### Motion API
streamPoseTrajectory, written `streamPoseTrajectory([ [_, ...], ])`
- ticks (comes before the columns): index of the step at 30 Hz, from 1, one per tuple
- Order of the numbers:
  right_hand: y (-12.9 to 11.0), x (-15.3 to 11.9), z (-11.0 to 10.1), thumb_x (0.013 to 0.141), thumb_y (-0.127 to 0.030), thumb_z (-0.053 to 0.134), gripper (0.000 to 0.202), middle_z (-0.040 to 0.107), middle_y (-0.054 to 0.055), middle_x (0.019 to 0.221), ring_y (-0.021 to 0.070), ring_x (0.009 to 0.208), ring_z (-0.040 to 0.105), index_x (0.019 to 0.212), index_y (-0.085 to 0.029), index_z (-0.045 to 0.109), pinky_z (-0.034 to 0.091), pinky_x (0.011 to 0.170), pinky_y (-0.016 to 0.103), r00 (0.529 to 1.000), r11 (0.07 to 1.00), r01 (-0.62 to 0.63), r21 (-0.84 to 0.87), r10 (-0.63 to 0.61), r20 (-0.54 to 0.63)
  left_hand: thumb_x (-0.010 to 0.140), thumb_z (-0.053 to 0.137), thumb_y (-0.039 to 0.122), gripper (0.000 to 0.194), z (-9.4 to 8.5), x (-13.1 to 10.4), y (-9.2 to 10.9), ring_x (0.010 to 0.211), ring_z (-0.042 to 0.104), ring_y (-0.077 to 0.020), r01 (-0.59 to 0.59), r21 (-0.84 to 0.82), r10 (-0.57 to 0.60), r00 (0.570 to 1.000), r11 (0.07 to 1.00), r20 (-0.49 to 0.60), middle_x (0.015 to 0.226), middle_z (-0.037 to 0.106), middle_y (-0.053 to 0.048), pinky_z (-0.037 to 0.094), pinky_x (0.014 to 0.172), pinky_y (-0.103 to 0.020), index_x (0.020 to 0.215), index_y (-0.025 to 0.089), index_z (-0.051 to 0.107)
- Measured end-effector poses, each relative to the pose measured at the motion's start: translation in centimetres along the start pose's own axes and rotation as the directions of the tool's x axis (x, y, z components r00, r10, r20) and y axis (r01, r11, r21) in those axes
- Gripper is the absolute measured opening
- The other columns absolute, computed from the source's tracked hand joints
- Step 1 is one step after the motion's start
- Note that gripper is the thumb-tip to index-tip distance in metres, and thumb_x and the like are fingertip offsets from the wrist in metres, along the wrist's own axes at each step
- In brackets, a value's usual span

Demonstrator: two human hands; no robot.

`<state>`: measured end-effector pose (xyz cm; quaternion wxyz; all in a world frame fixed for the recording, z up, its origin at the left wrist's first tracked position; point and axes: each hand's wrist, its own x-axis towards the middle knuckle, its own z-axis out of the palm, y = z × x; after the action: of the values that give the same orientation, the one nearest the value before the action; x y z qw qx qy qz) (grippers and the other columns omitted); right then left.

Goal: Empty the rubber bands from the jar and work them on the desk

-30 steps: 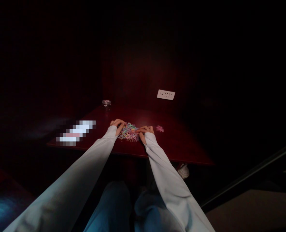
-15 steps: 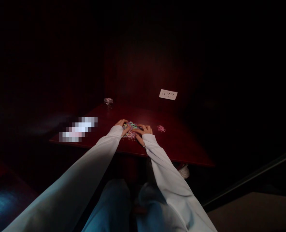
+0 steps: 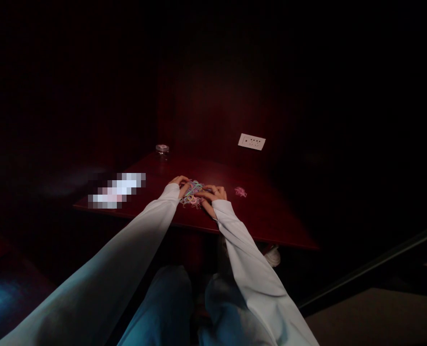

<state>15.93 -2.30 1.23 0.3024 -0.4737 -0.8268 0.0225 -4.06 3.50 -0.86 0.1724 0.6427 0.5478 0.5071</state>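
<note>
A loose pile of thin multicoloured loops point(image 3: 193, 198) lies on the dark red table point(image 3: 271, 216) between my two hands. My left hand point(image 3: 181, 183) rests at the pile's left edge, fingers curved over it and thumb apart. From the right side, my right hand point(image 3: 214, 194) reaches onto the pile with its fingers spread and touching the loops. Whether either hand grips a single loop is too small to tell. To the right of my right hand sits a small separate heap of pink loops point(image 3: 240, 192).
A clear jar with a lid point(image 3: 162, 149) stands at the table's back left. A bright pixelated patch point(image 3: 121, 190) covers something at the left edge. On the back wall is a white socket panel point(image 3: 251, 142). Something whitish point(image 3: 272, 256) shows below the table's front edge.
My left hand has shifted slightly left and up, away from the middle of the pile, and more loops show beside its thumb. My right hand has barely moved.
</note>
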Motion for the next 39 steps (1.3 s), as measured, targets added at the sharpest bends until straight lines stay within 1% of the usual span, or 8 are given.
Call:
streamPoseTrajectory([
  [3,-0.3,0.1,0.6,0.09,-0.025,0.066,0.033,0.063,0.001,0.136,0.0269,0.12,0.043,0.118,-0.039,0.076,0.038,0.103,0.042,0.999,0.997,0.028,-0.067,-0.025,0.039,0.077,0.055,0.015,0.015,-0.5,0.0,0.3,0.093,0.067,-0.0213,0.027,0.048,-0.025,0.999,0.998,-0.044,0.096,0.072,-0.005,0.054,0.089,-0.033,0.081,0.021,0.068],
  [7,0.0,0.1,0.7,0.091,-0.027,0.067,0.031,0.062,0.004,0.138,0.0269,0.12,0.044,0.12,-0.034,0.076,0.038,0.103,0.042,1.0,0.997,-0.023,-0.08,0.022,-0.017,0.073,0.047,0.008,0.026,-1.5,0.1,0.0,0.1,0.067,-0.0244,0.1,0.107,-0.081,0.982,0.989,-0.171,0.095,0.072,-0.007,0.05,0.098,-0.036,0.077,0.021,0.069],
  [12,-0.9,0.5,0.4,0.095,-0.028,0.059,0.036,0.061,0.003,0.141,0.0259,0.122,0.044,0.129,-0.031,0.07,0.036,0.105,0.04,0.999,0.997,0.009,-0.07,-0.012,-0.042,0.068,0.044,0.007,0.027,-1.9,0.6,-0.5,0.092,0.068,-0.0226,0.121,0.045,-0.111,0.977,0.992,-0.18,0.087,0.074,-0.006,0.051,0.094,-0.034,0.07,0.02,0.068],
  [15,-2.2,1.4,0.8,0.099,-0.031,0.055,0.043,0.058,0.0,0.148,0.0258,0.128,0.043,0.141,-0.034,0.061,0.032,0.111,0.041,0.995,0.992,0.102,-0.072,-0.103,-0.003,0.07,0.045,0.007,0.027,-1.7,0.8,-0.5,0.095,0.066,-0.0243,0.171,0.085,-0.149,0.965,0.982,-0.213,0.089,0.074,-0.006,0.049,0.094,-0.037,0.07,0.021,0.068],
  [19,-3.1,2.3,1.4,0.1,-0.036,0.055,0.029,0.06,-0.003,0.147,0.027,0.137,0.04,0.124,-0.036,0.072,0.027,0.115,0.044,0.979,0.977,0.198,-0.079,-0.193,0.06,0.073,0.046,0.004,0.028,-1.3,0.5,-0.2,0.1,0.062,-0.0266,0.195,0.141,-0.161,0.961,0.971,-0.226,0.094,0.074,-0.006,0.045,0.093,-0.041,0.072,0.023,0.068],
  [26,-1.5,1.7,1.6,0.103,-0.037,0.047,0.033,0.065,0.004,0.136,0.0284,0.128,0.04,0.109,-0.03,0.079,0.028,0.11,0.047,0.987,0.998,-0.046,-0.038,0.04,-0.154,0.077,0.055,0.007,0.021,-1.4,-0.6,0.5,0.103,0.056,-0.0286,0.115,0.21,-0.079,0.982,0.971,-0.173,0.096,0.072,-0.003,0.04,0.091,-0.043,0.076,0.024,0.068],
  [33,-0.1,1.9,2.0,0.103,-0.04,0.046,0.037,0.068,0.003,0.126,0.0264,0.118,0.041,0.094,-0.029,0.081,0.031,0.103,0.044,0.955,0.975,-0.215,0.057,0.222,-0.199,0.079,0.065,0.015,0.011,-1.3,-0.9,1.1,0.106,0.053,-0.0312,0.102,0.253,-0.079,0.992,0.962,-0.102,0.101,0.069,-0.005,0.038,0.092,-0.044,0.079,0.025,0.07],
  [39,1.1,2.5,2.3,0.102,-0.039,0.044,0.041,0.071,0.003,0.112,0.0268,0.11,0.046,0.084,-0.03,0.079,0.035,0.097,0.044,0.902,0.926,-0.321,0.199,0.363,-0.234,0.074,0.058,0.005,0.026,-1.2,-0.3,0.4,0.104,0.051,-0.0299,0.066,0.251,-0.052,0.997,0.966,-0.061,0.102,0.069,-0.005,0.037,0.092,-0.045,0.081,0.026,0.07],
])
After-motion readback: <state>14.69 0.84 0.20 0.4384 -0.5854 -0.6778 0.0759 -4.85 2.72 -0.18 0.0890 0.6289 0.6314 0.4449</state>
